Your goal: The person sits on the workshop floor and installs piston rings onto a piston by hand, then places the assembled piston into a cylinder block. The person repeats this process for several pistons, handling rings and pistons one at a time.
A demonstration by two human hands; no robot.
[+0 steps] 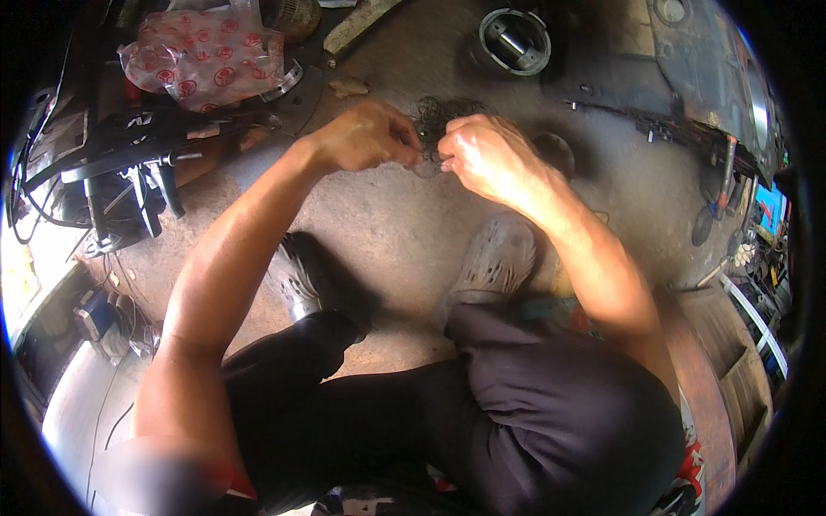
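Note:
Over the floor ahead of me, my left hand (372,138) and my right hand (492,155) come close together, fingertips a small gap apart. Each is closed in a pinch. A thin, curved piece of wire (427,172) shows faintly between the fingertips; its exact kind is too fine to tell. Just beyond the hands lies a dark tangle of thin wire (447,109) on the floor. Farther off, to the right, sits a round metal part like a piston (514,43), with a shiny steel pin across its inside.
A clear plastic bag with red print (202,56) lies at the far left, above black brackets and cables (151,185). My two grey clogs (499,254) rest on the concrete floor. At right are a dark metal panel (705,77), tools, and a wooden tray (731,370).

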